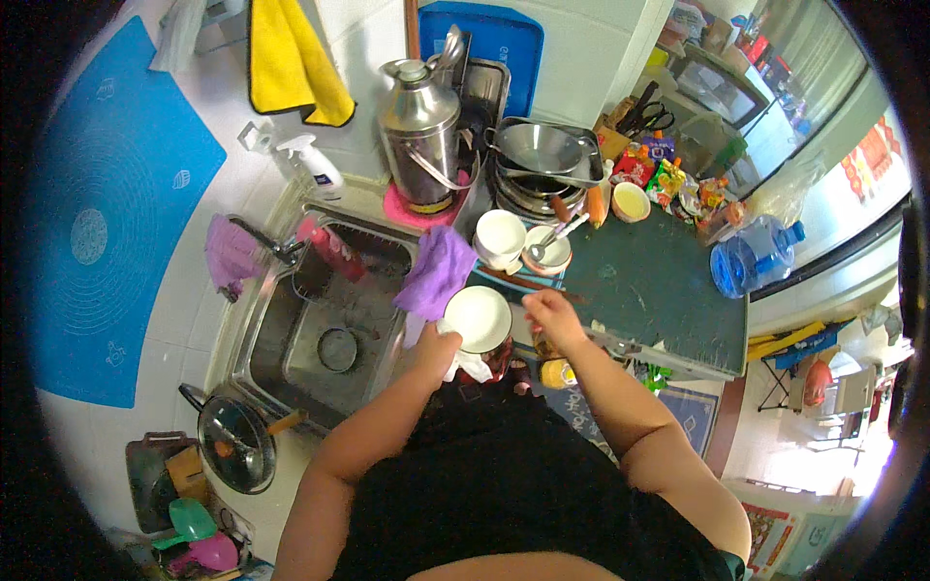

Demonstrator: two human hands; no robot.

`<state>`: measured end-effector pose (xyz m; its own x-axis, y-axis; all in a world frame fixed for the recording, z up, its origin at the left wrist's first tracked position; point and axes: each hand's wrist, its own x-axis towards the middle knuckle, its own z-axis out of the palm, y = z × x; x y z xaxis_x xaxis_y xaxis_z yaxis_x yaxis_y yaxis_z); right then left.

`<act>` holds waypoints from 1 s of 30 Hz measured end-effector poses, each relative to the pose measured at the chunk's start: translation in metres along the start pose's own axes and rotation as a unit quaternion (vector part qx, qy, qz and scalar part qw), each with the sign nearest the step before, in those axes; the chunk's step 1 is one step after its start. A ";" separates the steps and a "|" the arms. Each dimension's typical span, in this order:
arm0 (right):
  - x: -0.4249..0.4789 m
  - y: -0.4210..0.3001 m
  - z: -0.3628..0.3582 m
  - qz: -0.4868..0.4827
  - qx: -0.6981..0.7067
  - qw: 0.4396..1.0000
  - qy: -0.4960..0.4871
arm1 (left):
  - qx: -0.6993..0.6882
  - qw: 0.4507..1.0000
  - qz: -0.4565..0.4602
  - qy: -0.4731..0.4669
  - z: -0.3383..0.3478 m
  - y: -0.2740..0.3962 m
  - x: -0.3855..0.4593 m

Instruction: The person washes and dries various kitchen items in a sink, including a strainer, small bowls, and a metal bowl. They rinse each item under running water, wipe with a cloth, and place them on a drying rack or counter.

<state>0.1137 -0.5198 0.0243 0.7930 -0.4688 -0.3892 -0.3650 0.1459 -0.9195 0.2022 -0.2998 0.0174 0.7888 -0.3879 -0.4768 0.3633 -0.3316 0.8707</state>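
My left hand (438,350) grips a white bowl (478,318) by its near-left rim, with the bowl's round face turned up towards me. A white cloth (471,367) hangs below the bowl at the same hand. To the right of the bowl, my right hand (555,321) is raised near the counter edge with its fingers curled; whether anything is between them is hidden. Just beyond it lie brown chopsticks (508,279). Further back stand a white cup (500,238) and a bowl (550,254) with a spoon (541,249) across it. A purple cloth (438,270) drapes over the sink's right edge.
Left is a metal sink (320,305) with a faucet (280,250). Behind stand a steel thermos flask (421,138) and stacked metal pans (541,149). On the dark countertop (647,283) are seasoning packets (665,178) and a blue water jug (752,258). A glass lid (236,443) lies lower left.
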 end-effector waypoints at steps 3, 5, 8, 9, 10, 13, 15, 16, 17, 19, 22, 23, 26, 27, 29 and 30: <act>0.074 0.000 -0.056 0.026 0.061 0.989 0.134 | 0.047 0.998 0.016 0.027 0.019 -0.056 0.049; 0.127 0.016 -0.096 0.002 0.082 0.972 0.221 | 0.023 0.999 -0.028 0.013 0.047 0.022 0.014; 0.181 0.001 -0.115 0.064 0.091 0.980 0.164 | -0.004 0.998 -0.056 -0.004 0.071 0.049 0.014; 0.191 -0.005 -0.114 0.102 0.123 0.980 0.117 | -0.014 0.998 -0.053 -0.012 0.075 0.034 0.025; 0.200 -0.001 -0.115 0.107 0.148 0.979 0.090 | -0.024 0.998 -0.050 -0.026 0.080 0.022 0.037; 0.218 -0.001 -0.119 0.130 0.209 0.969 0.035 | 0.021 0.998 -0.059 0.000 0.099 0.012 0.059; 0.217 -0.002 -0.119 0.166 0.245 0.955 0.029 | 0.013 0.998 -0.064 -0.008 0.111 0.022 0.065; 0.217 -0.001 -0.124 0.168 0.185 0.968 0.024 | 0.011 0.998 -0.065 -0.016 0.119 0.036 0.066; 0.216 0.000 -0.125 0.146 0.174 0.974 0.021 | 0.017 0.997 -0.079 0.009 0.128 0.051 0.065; 0.219 0.004 -0.127 0.098 0.129 0.987 0.016 | 0.028 0.992 -0.104 0.059 0.146 0.079 0.061; 0.195 -0.017 -0.119 0.013 0.111 0.992 0.054 | -0.007 0.995 -0.088 0.043 0.147 -0.001 0.119; 0.190 -0.018 -0.129 -0.018 0.087 0.994 0.062 | -0.025 0.996 -0.077 0.026 0.153 0.007 0.122; 0.169 -0.021 -0.156 -0.103 0.076 0.989 0.076 | -0.075 0.995 -0.064 0.007 0.172 0.036 0.126; 0.159 -0.028 -0.164 -0.119 0.120 0.981 0.097 | -0.089 0.993 -0.072 0.014 0.178 0.038 0.131; 0.138 -0.047 -0.181 -0.182 0.068 0.974 0.115 | -0.111 0.989 -0.094 0.026 0.183 0.035 0.140; 0.132 -0.050 -0.188 -0.188 0.099 0.970 0.121 | -0.118 0.987 -0.105 0.025 0.186 0.034 0.147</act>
<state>0.1445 -0.7530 0.0294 0.7049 -0.7090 -0.0225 0.0475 0.0789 -0.9957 0.2381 -0.5279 -0.0459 0.7052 -0.2872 -0.6483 0.6220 -0.1885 0.7600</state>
